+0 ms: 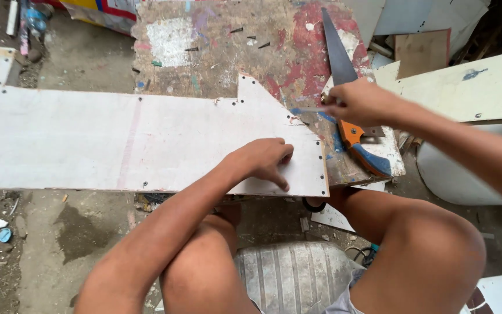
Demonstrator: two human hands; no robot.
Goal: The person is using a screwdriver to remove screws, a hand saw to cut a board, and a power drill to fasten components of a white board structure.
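Note:
A long white board [117,145] with screw holes along its edges lies across a paint-stained chipboard worktable [233,52]. My left hand [262,160] presses down on the board's right end, fingers partly bent, gripping nothing. My right hand [358,102] is closed on a thin pen-like stick [308,109], whose tip points left at the board's slanted upper right edge. A handsaw [344,75] with an orange and blue handle lies on the table just under and behind my right hand.
Several dark screws [251,42] are scattered on the worktable. White panels [466,87] and a brown board [422,52] lean at the right. My bare knees are under the table edge, above a ribbed grey seat [294,273]. Debris litters the dirt floor at the left.

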